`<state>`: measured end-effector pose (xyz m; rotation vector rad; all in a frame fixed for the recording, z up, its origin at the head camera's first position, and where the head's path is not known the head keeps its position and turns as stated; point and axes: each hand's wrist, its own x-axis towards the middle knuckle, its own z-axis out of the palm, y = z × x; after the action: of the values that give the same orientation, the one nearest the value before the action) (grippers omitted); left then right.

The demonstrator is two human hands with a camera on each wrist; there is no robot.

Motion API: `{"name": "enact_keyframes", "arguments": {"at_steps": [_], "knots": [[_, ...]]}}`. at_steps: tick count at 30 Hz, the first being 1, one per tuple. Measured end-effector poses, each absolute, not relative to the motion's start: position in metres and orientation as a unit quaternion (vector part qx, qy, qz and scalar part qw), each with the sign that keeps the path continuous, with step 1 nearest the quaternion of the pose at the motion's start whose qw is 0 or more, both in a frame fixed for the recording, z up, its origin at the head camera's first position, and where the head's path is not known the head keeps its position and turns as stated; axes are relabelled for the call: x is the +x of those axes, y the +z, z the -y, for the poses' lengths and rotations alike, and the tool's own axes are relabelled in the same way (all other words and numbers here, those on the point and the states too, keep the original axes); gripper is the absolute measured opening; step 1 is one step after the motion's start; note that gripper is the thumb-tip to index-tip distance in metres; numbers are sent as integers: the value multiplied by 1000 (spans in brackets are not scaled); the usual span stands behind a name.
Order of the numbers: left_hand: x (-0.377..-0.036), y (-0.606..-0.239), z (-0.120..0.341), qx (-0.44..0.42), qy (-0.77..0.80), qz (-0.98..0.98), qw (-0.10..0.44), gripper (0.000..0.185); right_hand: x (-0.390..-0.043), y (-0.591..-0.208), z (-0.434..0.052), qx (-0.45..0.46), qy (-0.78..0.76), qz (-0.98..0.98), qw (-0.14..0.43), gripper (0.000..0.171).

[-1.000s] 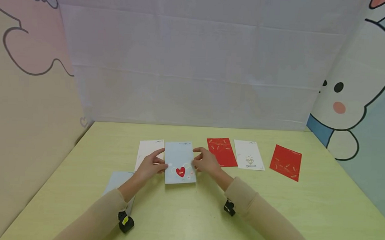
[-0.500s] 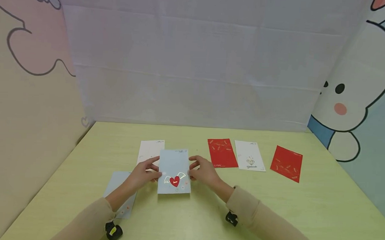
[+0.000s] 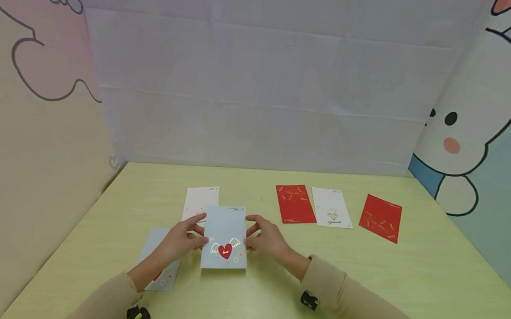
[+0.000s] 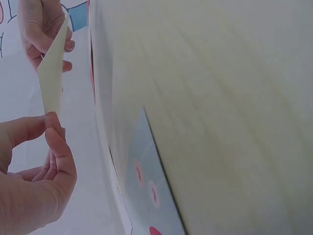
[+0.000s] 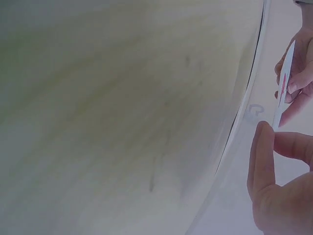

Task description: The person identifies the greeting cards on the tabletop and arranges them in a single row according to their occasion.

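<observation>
A light-blue card (image 3: pixel 225 225) printed with a red winged heart is held raised over the table in the head view. My left hand (image 3: pixel 176 241) pinches its left edge between thumb and fingers. At the opposite edge, my right hand (image 3: pixel 270 239) pinches it the same way. Both wrist views show the card (image 4: pixel 53 68) nearly edge-on, off the tabletop. Beneath my left forearm lies a second light-blue card (image 3: pixel 166 274), partly covered by the arm. A white card (image 3: pixel 198 197) lies behind the held one, its lower part overlapped.
Along the back right of the pale yellow-green table (image 3: pixel 425 281) lie a red card (image 3: pixel 295 204), a white card with a diamond drawing (image 3: pixel 332 207) and another red card (image 3: pixel 380 218). A white cloth (image 3: pixel 263 83) hangs behind, with cartoon-printed panels at both sides.
Both hands have brought the light-blue card toward me and slightly left. More of the white card behind and of the second blue card now shows. The other cards stay put.
</observation>
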<state>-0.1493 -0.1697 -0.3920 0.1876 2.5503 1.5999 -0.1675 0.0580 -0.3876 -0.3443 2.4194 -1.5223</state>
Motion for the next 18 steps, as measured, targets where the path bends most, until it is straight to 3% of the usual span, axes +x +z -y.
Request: {"name": "enact_keyframes", "arguments": {"at_steps": [8, 18], "knots": [[-141, -392, 178, 75, 488, -868, 59, 61, -159, -390, -53, -126, -522, -830, 152, 51], [-130, -394, 194, 150, 357, -921, -39, 58, -154, -392, -44, -135, -524, -825, 161, 52]]}}
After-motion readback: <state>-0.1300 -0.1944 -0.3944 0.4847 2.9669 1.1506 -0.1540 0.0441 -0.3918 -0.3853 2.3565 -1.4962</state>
